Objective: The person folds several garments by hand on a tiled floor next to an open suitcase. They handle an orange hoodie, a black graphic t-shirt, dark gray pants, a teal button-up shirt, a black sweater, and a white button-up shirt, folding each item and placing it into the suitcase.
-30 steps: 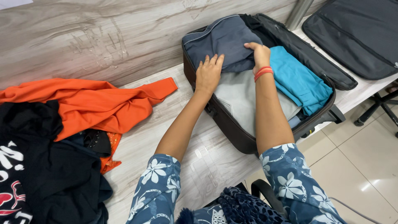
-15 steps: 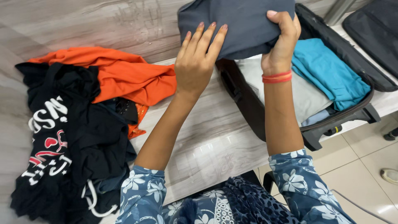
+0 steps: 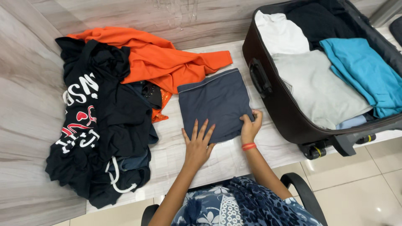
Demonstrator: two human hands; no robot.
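Your left hand lies flat with fingers spread on the near edge of the folded grey garment, and your right hand pinches its near right corner. The garment lies on the pale wood-grain desk, between the heap of orange and black clothes and the open suitcase, with glossy floor tiles below.

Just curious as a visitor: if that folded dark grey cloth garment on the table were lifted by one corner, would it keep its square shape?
Probably not. The folded dark grey cloth garment lies flat and thin, so it likely flops open. It looks light. The left hand presses it and the right hand pinches its edge, which suggests it slides easily on the smooth table.
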